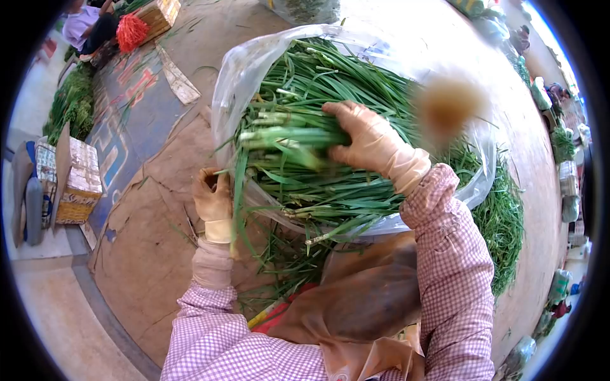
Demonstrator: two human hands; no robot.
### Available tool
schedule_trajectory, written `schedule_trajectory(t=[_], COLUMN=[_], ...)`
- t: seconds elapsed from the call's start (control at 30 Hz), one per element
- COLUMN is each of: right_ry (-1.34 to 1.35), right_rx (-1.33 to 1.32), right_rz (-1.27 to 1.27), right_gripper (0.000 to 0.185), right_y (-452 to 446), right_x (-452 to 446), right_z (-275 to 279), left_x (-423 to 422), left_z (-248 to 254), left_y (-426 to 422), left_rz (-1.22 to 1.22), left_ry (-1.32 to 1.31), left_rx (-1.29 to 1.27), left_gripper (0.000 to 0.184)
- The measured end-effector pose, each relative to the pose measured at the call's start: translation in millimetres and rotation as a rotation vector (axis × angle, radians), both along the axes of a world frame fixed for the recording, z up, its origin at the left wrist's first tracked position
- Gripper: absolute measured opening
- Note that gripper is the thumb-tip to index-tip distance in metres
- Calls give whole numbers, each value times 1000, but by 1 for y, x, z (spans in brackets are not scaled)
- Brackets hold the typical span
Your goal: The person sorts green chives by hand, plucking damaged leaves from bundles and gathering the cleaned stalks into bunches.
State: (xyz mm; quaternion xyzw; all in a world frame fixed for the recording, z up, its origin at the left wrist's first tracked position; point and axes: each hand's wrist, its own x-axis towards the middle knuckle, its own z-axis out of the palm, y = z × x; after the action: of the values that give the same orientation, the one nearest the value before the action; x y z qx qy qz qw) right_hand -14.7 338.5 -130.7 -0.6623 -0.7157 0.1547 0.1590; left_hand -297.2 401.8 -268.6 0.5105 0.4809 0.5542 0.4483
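Observation:
A large clear plastic bag (230,76) lies spread open in front of me, filled with long green garlic chives (356,76). My right hand (372,140), in a pale glove, is closed around a bunch of chives (289,140) over the heap; the pale stem ends point left and are smeared by motion. At the bag's left edge is my left hand (214,200), also gloved, with thumb and fingers curled together. A thin green leaf end shows at its fingertips, but what it grips is unclear. Loose leaves hang beside it.
Cut greens (502,222) lie on the floor right of the bag. A woven box (79,184) stands at left, with a seated person (89,28) and red strings (131,33) beyond. Another filled bag (308,9) is at the top. A blurred brown spot (451,105) hides part of the view.

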Motion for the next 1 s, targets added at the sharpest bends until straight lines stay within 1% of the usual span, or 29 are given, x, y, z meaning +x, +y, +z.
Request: schedule_trajectory(t=[0.03, 0.1, 0.13, 0.17, 0.2, 0.27, 0.3, 0.33, 0.43, 0.47, 0.5, 0.53, 0.57, 0.63, 0.67, 0.7, 0.77, 0.8, 0.87, 0.9, 0.97, 1.0], right_ry=[-115, -189, -140, -150, -168, -186, -118, -49, -28, -168, -194, -124, -54, 178, 259, 343, 436, 428, 710, 704, 893, 880], right_rx=[-25, 51, -34, -76, -50, -22, -30, -38, -33, 10, 23, 25, 28, -2, -45, 12, 92, 97, 150, 150, 71, 72], right_rz=[31, 62, 18, -17, -16, -21, 1, 25, -24, -64, -56, -51, -46, -94, -131, -118, -108, -110, -100, -100, -202, -207], right_gripper=[77, 83, 84, 82, 80, 79, 76, 74, 70, 67, 63, 61, 59, 54, 52, 52, 50, 50, 49, 49, 50, 53], right_y=[-4, -6, -3, 0, 2, 2, 1, 1, -5, -9, -10, -9, -7, -10, -11, -11, -14, -15, -18, -21, -24, -26], right_x=[-4, -9, -6, -9, -10, -7, -2, 1, 0, -11, -14, -11, -6, 3, 7, 16, 28, 32, 38, 40, 43, 46], right_z=[-2, -10, -10, -2, 0, 2, 1, 0, -4, -4, -6, -5, -3, 2, 2, -8, -14, -16, -17, -14, -5, -3], left_x=[-2, 2, -3, -2, -1, 9, 14, 6, -2, -2, -2, -1, -6, -21, -20, -23, -28, -25, -12, -9, -1, 8], left_z=[-19, -27, -29, -52, -93, -73, -61, -69, -31, -17, -9, -6, -11, -22, 1, 17, 41, 56, 87, 97, 116, 125], left_y=[5, 8, 8, 19, 37, 26, 21, 24, 15, 9, 3, -3, -1, 8, 1, -3, -9, -16, -39, -51, -75, -82], left_rz=[1, -48, -151, -147, -170, -122, -91, -154, -335, -319, -306, -256, -259, -199, -149, -148, 46, 43, 193, 193, 4, -130], left_ry=[0, 5, 157, 158, -243, -463, -574, -396, -377, -403, -430, -296, -297, -127, -92, -95, -39, -46, -11, -17, 189, 251], left_rx=[0, 89, 129, 131, -78, -141, -167, -108, -53, -115, -176, -126, -124, -195, -233, -230, -198, -195, 198, 198, 430, 588], left_gripper=[8, 9, 12, 12, 13, 15, 16, 16, 16, 15, 13, 16, 16, 23, 28, 28, 28, 28, 27, 27, 26, 26])
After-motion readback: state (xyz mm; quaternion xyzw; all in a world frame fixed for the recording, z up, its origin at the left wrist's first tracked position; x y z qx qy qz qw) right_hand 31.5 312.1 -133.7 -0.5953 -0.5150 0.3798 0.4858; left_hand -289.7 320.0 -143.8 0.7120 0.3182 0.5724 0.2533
